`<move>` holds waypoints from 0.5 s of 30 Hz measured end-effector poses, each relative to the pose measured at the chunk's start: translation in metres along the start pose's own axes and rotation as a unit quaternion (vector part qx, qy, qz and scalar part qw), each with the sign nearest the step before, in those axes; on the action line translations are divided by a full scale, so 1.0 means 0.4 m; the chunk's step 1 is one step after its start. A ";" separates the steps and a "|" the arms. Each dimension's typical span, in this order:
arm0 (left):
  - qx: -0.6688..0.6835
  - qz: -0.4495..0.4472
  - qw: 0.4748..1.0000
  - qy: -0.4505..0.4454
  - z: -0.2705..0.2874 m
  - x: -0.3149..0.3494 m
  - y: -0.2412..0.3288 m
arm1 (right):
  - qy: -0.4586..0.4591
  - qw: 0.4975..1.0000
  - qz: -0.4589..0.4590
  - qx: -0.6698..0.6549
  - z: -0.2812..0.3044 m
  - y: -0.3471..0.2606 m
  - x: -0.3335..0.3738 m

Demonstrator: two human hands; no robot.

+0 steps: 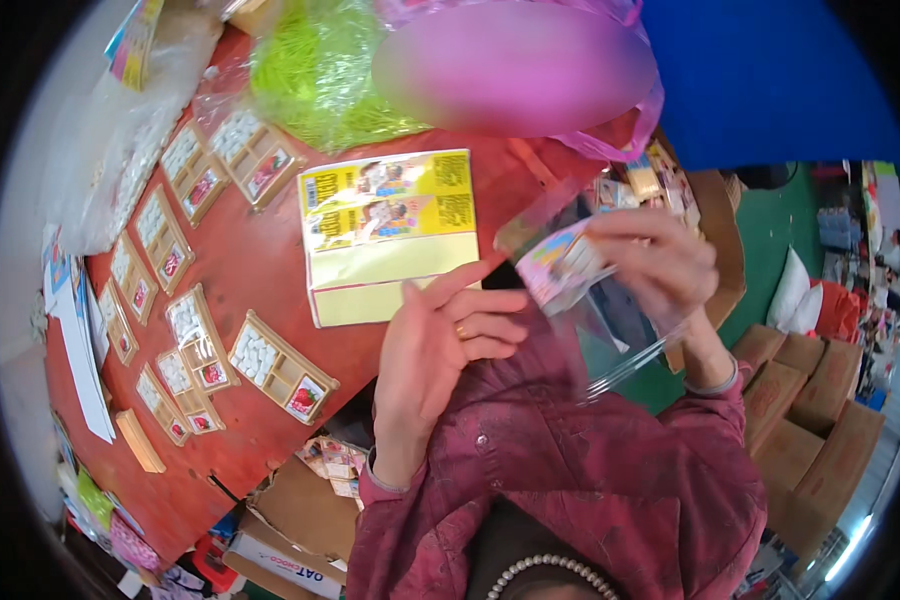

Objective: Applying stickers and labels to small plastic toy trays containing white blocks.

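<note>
**Card going into the clear bag**

Along the left of the red table point(260, 270) lie my small cardboard trays point(282, 366), several in a loose row, each with white pieces at one end and a little picture card at the other. Just right of them sits the stack of yellow printed sheets point(388, 235), flat on the table, with green shredded filler point(320, 70) in plastic beyond it.

My left hand point(440, 345) is open, fingers loosely spread and pointing right, its tips close to the clear plastic bag point(610, 330); whether they touch it I cannot tell. My right hand point(660, 265) pinches a small colourful card point(562, 265) between thumb and fingers, up at the bag's mouth, above my lap.

I judge I am midway through packing: the card is at the opening, not clearly inside. Next I need the bag's mouth held wide and the card slid in straight.

To the right, brown cartons point(810, 400) stand stacked on a green floor point(770, 250).
</note>
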State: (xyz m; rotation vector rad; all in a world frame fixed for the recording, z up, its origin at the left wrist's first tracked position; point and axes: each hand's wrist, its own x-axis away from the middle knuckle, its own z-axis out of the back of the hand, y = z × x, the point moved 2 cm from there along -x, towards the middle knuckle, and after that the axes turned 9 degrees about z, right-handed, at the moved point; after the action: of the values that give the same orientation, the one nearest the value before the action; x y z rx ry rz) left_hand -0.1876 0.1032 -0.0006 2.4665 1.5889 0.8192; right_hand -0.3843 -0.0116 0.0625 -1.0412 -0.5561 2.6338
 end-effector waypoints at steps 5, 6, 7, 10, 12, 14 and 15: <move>-0.024 0.100 0.992 0.069 -0.024 -0.093 -0.084 | -0.022 0.995 -0.089 -0.035 -0.052 -0.049 0.155; 0.013 0.119 0.990 0.070 -0.016 -0.109 -0.104 | 0.011 0.992 -0.109 -0.055 -0.059 -0.045 0.188; 0.005 0.130 0.989 0.071 -0.010 -0.121 -0.129 | 0.045 0.988 -0.129 -0.074 -0.061 -0.042 0.216; -0.023 0.123 0.986 0.114 0.017 -0.150 -0.217 | 0.080 0.955 -0.249 -0.143 -0.045 -0.043 0.300; -0.072 0.122 0.979 0.146 0.036 -0.168 -0.261 | 0.131 0.908 -0.345 -0.200 -0.051 -0.047 0.349; -0.130 0.122 0.969 0.173 0.075 -0.199 -0.304 | 0.128 0.787 -0.501 -0.336 -0.091 -0.043 0.415; -0.136 0.135 0.967 0.170 0.091 -0.213 -0.315 | 0.126 0.710 -0.567 -0.399 -0.112 -0.043 0.444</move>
State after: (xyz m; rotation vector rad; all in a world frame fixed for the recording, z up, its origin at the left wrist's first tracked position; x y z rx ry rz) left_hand -0.2996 0.0937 -0.1093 2.4641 1.1289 1.4616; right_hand -0.4776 0.0804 -0.0665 -0.7564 -1.6649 1.0924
